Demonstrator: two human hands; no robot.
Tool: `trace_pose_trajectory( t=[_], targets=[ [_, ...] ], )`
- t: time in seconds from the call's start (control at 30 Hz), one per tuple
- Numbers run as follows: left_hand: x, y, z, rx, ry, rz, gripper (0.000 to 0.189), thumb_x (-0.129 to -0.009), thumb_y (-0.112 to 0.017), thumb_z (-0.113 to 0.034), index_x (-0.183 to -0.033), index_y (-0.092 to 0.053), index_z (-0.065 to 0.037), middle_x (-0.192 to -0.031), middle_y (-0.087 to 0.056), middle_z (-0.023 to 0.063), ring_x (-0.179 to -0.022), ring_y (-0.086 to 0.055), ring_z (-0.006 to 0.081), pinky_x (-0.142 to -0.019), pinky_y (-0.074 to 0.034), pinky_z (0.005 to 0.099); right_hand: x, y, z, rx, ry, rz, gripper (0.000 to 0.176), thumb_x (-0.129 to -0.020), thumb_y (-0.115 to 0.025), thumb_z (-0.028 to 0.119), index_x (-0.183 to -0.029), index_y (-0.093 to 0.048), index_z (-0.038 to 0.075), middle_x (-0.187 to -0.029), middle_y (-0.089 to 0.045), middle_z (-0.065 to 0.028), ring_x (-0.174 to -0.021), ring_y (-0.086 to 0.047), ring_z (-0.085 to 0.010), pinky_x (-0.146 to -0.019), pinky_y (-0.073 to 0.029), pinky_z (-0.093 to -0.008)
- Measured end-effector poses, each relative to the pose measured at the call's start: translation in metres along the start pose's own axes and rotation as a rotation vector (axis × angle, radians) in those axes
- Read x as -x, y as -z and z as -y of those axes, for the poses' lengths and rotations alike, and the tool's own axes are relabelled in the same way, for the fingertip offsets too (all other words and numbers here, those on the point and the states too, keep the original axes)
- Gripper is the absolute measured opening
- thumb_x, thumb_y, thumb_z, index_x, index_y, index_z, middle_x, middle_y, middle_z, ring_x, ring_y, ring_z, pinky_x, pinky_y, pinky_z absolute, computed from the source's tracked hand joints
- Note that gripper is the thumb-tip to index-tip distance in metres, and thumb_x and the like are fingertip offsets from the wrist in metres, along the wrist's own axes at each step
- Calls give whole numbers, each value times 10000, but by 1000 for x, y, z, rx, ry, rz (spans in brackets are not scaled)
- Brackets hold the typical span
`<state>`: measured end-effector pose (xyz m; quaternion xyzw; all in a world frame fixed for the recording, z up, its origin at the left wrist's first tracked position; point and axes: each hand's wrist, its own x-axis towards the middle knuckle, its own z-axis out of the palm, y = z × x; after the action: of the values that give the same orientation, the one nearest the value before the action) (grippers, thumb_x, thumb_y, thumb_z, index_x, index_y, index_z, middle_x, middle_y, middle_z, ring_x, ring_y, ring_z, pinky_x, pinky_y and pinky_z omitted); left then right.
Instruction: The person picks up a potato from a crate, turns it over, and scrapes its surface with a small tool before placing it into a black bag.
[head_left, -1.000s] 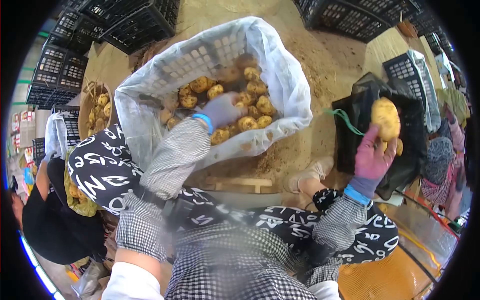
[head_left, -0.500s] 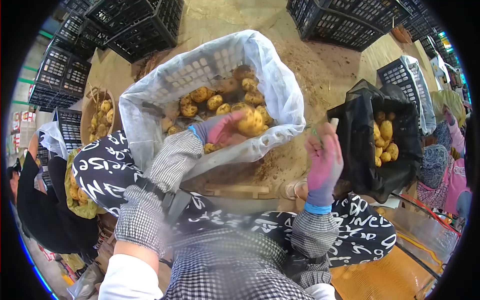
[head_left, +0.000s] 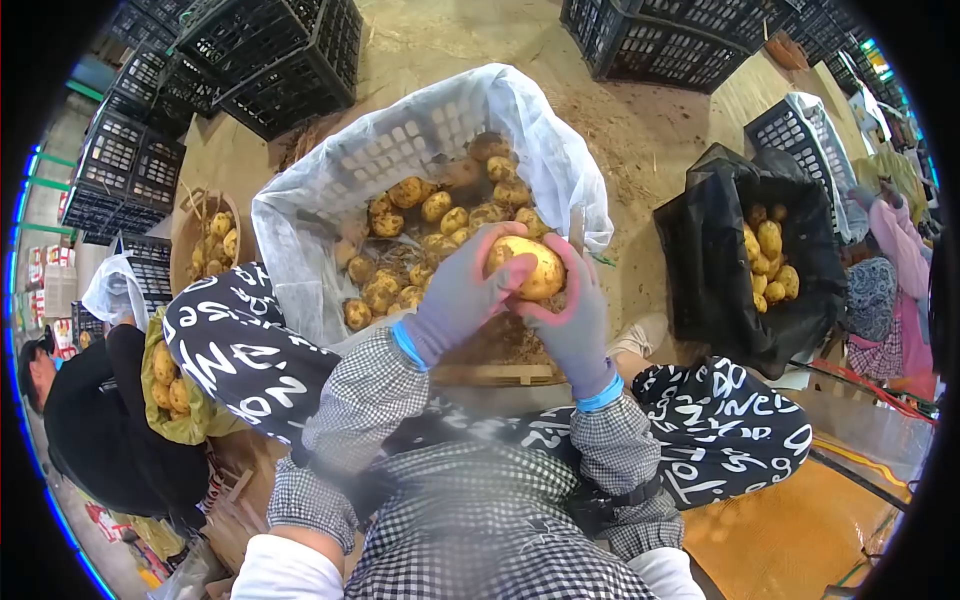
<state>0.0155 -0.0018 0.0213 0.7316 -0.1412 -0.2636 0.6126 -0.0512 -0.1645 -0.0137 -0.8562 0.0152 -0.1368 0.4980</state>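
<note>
A large yellow potato (head_left: 530, 268) is held between both gloved hands over the near right edge of a crate lined with white plastic (head_left: 285, 270). My left hand (head_left: 468, 288) wraps its left side. On its right side is my right hand (head_left: 573, 318), with a thin upright tool (head_left: 577, 226) rising beside its fingers; how the tool is held is partly hidden. Many soil-marked potatoes (head_left: 437, 207) lie inside the white-lined crate.
To the right stands a black-lined crate (head_left: 700, 270) with potatoes. A basket of potatoes (head_left: 183, 240) is at the left. Stacked black crates (head_left: 290, 75) stand behind. A co-worker in black (head_left: 110, 420) sits at left; pink-sleeved co-worker (head_left: 897, 245) at right.
My left hand has brought the potato nearer and up from the crate. My right hand has moved left and now meets it at the potato. The view has shifted slightly.
</note>
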Motion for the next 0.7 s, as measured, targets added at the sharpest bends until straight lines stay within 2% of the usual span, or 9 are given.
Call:
trace_pose_trajectory(
  t=[0.13,0.17,0.23,0.3,0.33,0.43,0.57,0.63,0.7],
  targets=[
    [-10,0,28,111,-139,-53,508,-976,-566,-428,-1278,-536,-20,-1093,-633,65,-921,-622,98,-752,-532,238,11,-11,-21,-145,-46,-2,782,-677,-821,60,-1363,-445,29,-1212,-563,-82,-1155,-556,-199,-981,-474,-334],
    [-12,1,36,200,-181,-64,484,-989,-551,-409,-1273,-541,-17,-1093,-633,63,-927,-623,97,-756,-534,233,13,-11,-21,-367,-145,14,797,-682,-826,73,-1374,-432,32,-1228,-557,-77,-1163,-552,-195,-989,-469,-333],
    [-10,-1,32,392,-115,-40,442,-1008,-522,-376,-1259,-553,-14,-1093,-635,55,-939,-630,107,-781,-549,249,11,-10,-11,-812,-343,47,828,-692,-837,97,-1397,-407,39,-1259,-545,-67,-1180,-544,-186,-1005,-458,-331],
    [-6,1,23,525,-55,-4,420,-1009,-527,-351,-1257,-558,-14,-1098,-636,53,-958,-637,121,-809,-561,269,6,-5,-3,-906,-366,56,871,-693,-853,122,-1419,-378,41,-1289,-532,-63,-1196,-536,-182,-1022,-444,-327],
    [-3,3,12,563,-32,17,418,-1001,-546,-342,-1262,-558,-16,-1103,-637,56,-973,-640,130,-824,-565,281,3,-2,-1,-953,-378,62,893,-694,-861,134,-1430,-364,42,-1304,-525,-62,-1204,-531,-181,-1031,-437,-324],
    [2,10,5,664,64,58,430,-966,-618,-294,-1282,-549,-10,-1126,-637,73,-1003,-645,154,-841,-573,295,-2,3,3,-1071,-376,95,783,-706,-785,-21,-1393,-410,26,-1294,-542,-88,-1190,-541,-198,-1007,-462,-339],
    [2,21,10,603,12,76,485,-907,-707,-237,-1290,-542,10,-1149,-637,101,-1002,-653,173,-833,-579,294,-2,3,6,-1041,-398,199,783,-720,-773,-21,-1407,-400,26,-1289,-548,-83,-1189,-540,-191,-1005,-458,-326],
    [7,20,8,655,29,47,447,-907,-701,-254,-1241,-581,17,-1137,-642,88,-1022,-632,156,-867,-546,294,-1,1,3,-1009,-418,229,775,-733,-764,-13,-1413,-397,26,-1274,-558,-80,-1185,-543,-189,-1013,-449,-322],
    [7,21,11,652,52,5,425,-903,-702,-269,-1202,-608,19,-1113,-649,78,-1007,-620,143,-870,-523,285,-2,0,5,-985,-443,259,751,-753,-757,23,-1416,-404,31,-1250,-573,-77,-1132,-571,-181,-942,-491,-308]
  ],
)
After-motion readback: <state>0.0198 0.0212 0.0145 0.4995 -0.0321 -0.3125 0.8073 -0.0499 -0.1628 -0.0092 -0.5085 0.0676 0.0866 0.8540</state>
